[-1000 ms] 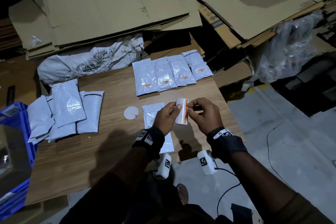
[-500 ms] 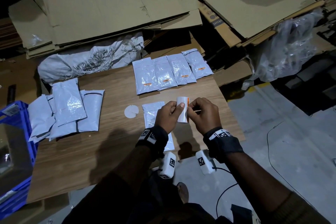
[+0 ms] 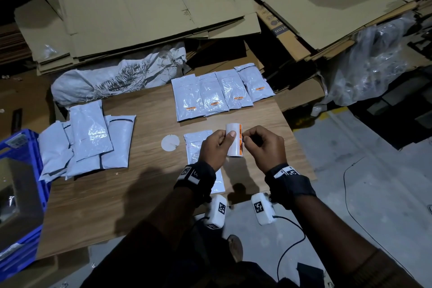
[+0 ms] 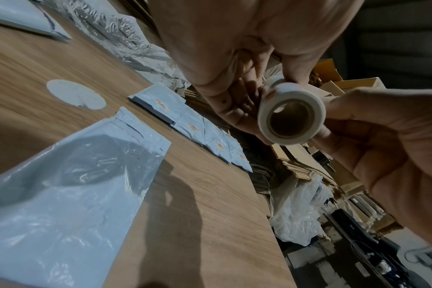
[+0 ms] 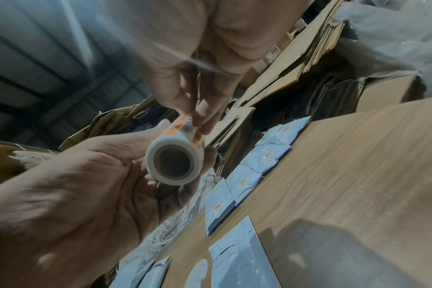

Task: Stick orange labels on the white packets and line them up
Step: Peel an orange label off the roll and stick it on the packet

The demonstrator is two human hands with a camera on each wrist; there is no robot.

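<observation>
- Since the earlier frame, we note both hands and the label roll [image 3: 234,140] sit slightly farther from the worktop's [image 3: 140,194] near edge.
- Left hand [image 3: 216,149] grips the roll, its long axis running toward the far edge.
- Right hand [image 3: 263,147] pinches an orange label [image 5: 185,126] at the roll's right side.
- Unlabelled white packet [image 3: 196,147] lies directly beneath; four labelled packets [image 3: 219,94] line the far edge, unobstructed.

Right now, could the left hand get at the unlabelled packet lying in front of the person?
Probably not yet: the packet lies right under the left hand with nothing over it, but that hand grips the label roll, so it would have to free itself first.
</observation>
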